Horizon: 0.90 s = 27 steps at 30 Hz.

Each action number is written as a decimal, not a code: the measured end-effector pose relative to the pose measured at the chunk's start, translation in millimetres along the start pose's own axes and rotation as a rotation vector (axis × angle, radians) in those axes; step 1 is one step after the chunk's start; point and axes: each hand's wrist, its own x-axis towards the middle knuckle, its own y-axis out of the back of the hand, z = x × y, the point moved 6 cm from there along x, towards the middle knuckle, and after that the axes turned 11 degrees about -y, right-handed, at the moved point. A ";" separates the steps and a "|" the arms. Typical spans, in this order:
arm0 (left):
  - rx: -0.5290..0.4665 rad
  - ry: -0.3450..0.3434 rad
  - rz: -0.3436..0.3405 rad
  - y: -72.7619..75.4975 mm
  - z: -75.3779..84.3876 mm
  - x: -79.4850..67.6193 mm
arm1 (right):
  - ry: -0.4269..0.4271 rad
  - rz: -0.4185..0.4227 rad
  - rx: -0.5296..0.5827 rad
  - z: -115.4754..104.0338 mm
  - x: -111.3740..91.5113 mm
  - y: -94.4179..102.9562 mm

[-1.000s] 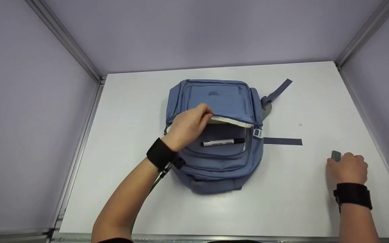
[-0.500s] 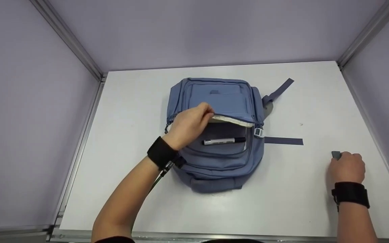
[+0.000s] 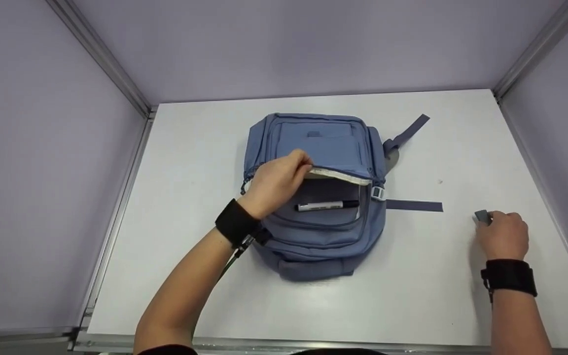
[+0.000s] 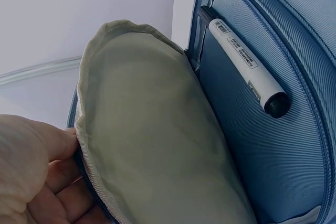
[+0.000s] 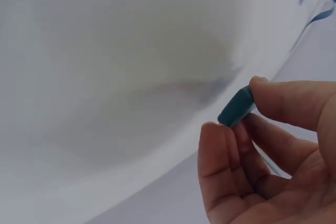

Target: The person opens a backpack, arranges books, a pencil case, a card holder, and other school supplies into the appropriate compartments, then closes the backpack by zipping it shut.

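A blue backpack (image 3: pixel 323 251) lies on the white table with its front pocket unzipped. My left hand (image 3: pixel 276 182) pinches the edge of the pocket flap (image 4: pixel 152 124) and holds it lifted, its pale lining showing in the left wrist view. Inside the pocket rests a white marker (image 3: pixel 326 206) with black ends. Over at the right, my right hand (image 3: pixel 503 236) pinches a small teal block (image 5: pixel 237 107), shaped like an eraser, between thumb and fingers. In the right wrist view the block is raised above the table, its shadow below.
Two dark straps (image 3: pixel 414 205) stretch from the backpack's right side across the white table (image 3: pixel 412 305). A white buckle (image 3: pixel 377 193) sits at that side. Pale panels (image 3: pixel 313 49) wall in the table at the back and both sides.
My right hand has picked up the teal block from the table and moved slightly left and away from me. My left hand keeps holding the flap in place.
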 end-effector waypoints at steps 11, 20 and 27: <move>-0.010 0.014 0.027 -0.2 -2.5 -1.8 | 0.336 0.051 0.138 -96.1 -29.3 6.7; -0.010 0.023 0.045 0.3 -2.9 2.3 | 0.734 -0.005 0.130 -192.9 -85.2 -22.8; -0.004 0.009 0.075 0.9 -2.3 5.9 | 0.904 -0.050 0.021 -253.5 -109.2 -50.8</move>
